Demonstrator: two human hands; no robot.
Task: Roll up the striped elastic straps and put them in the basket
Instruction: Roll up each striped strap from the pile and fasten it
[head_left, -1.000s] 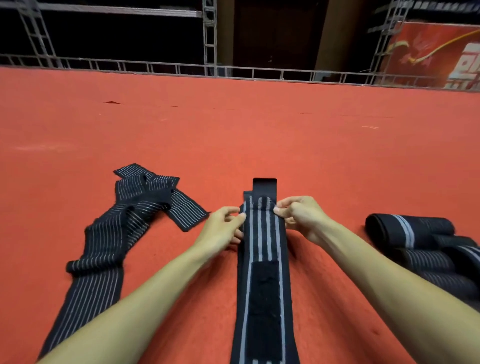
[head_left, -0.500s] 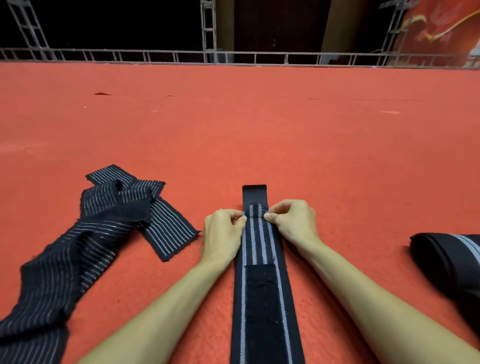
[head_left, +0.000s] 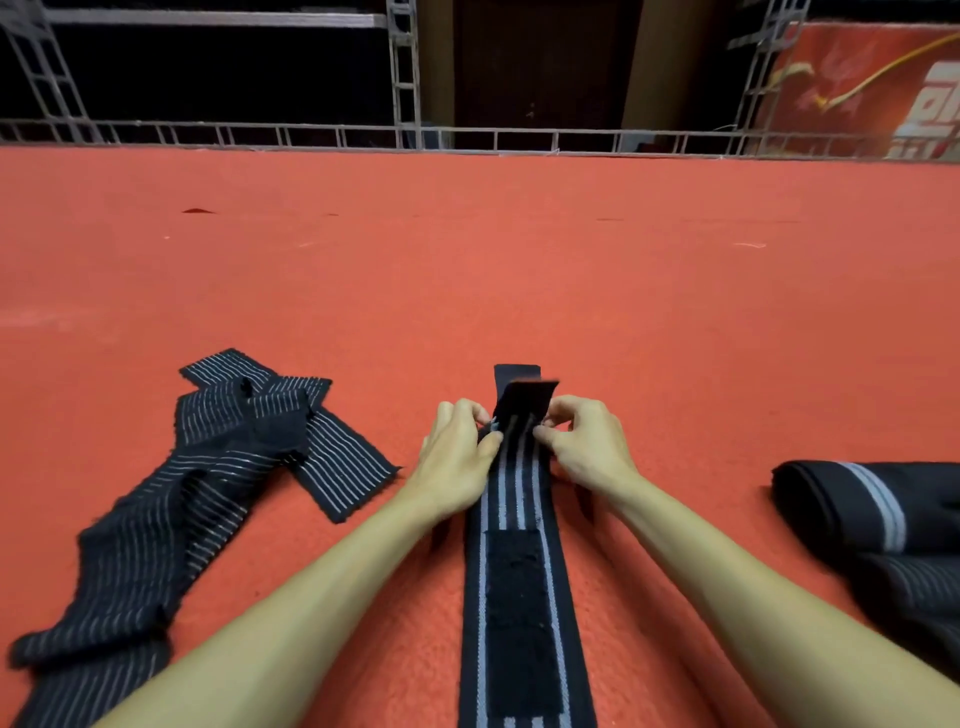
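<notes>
While the strap (head_left: 519, 519) lies flat down the middle of the red carpet (head_left: 519, 270), the left hand (head_left: 457, 457) and right hand (head_left: 582, 447) pinch its far end from either side, lifting the black tab, with loose straps (head_left: 208, 467) left of it and rolled ones (head_left: 872, 514) right.

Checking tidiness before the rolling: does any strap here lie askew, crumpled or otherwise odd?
Yes. The thin-striped strap left of the hands lies crumpled on the red carpet, folded over itself with its far end crossed at an angle. The wide-striped strap that the left hand and right hand pinch lies straight.
</notes>
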